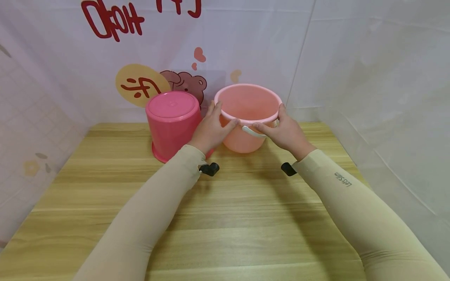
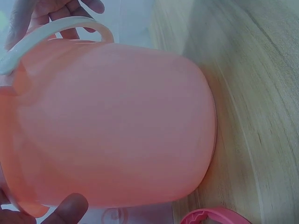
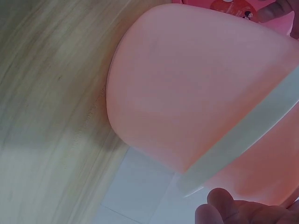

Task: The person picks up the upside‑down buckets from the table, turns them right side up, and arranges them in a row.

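A light pink bucket (image 1: 242,141) stands upright towards the back of the wooden table, its mouth facing up. At the left of its rim, my left hand (image 1: 210,130) grips it, with the thumb along the near edge. On the opposite side my right hand (image 1: 289,132) holds the rim, thumb also in front. The white handle (image 1: 254,132) hangs down across the bucket's near side, and crosses its wall in the right wrist view. A darker pink bucket (image 1: 172,134) sits upside down just left of my left hand, base up.
The wooden table (image 1: 232,218) runs up to a white wall covering (image 1: 253,43) with red lettering and a cartoon bear. More white sheeting (image 1: 393,109) borders the right side. Small black devices (image 1: 209,169) stick out at both wrists.
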A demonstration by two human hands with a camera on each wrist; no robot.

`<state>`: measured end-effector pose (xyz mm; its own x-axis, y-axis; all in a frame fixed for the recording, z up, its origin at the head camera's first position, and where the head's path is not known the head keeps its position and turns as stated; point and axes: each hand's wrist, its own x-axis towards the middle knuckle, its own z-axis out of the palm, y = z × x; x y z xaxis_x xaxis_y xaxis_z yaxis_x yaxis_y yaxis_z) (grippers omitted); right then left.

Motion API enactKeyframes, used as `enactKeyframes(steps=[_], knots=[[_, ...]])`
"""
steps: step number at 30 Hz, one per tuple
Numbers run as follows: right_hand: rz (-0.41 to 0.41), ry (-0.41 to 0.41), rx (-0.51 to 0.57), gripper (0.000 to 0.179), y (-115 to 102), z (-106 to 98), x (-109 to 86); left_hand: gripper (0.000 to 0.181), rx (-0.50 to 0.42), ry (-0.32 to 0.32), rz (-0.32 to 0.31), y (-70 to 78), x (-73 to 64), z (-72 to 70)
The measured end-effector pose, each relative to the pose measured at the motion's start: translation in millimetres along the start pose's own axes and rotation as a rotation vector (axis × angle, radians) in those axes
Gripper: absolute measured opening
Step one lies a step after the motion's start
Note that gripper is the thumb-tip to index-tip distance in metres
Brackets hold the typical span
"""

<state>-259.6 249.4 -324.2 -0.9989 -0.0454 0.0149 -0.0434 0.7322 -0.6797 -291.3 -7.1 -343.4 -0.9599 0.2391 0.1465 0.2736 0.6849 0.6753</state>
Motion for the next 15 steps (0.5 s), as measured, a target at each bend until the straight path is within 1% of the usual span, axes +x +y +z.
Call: enactKeyframes(steps=[7, 13, 15], knots=[[-0.003, 0.006, -0.002, 0.134, 1.8, 1.5, 2.3, 0.100, -0.002, 0.006, -0.001, -0.2, 0.7, 0.0], [-0.025, 0.020, 0.015, 0.132, 4.5, 2.5, 4.7, 0.100, -0.007, 0.000, -0.011, -0.3, 1.4, 0.1], [-0.020, 0.017, 0.014, 0.133, 4.9, 2.1, 5.1, 0.099, -0.007, -0.002, -0.015, -0.6, 1.8, 0.1]])
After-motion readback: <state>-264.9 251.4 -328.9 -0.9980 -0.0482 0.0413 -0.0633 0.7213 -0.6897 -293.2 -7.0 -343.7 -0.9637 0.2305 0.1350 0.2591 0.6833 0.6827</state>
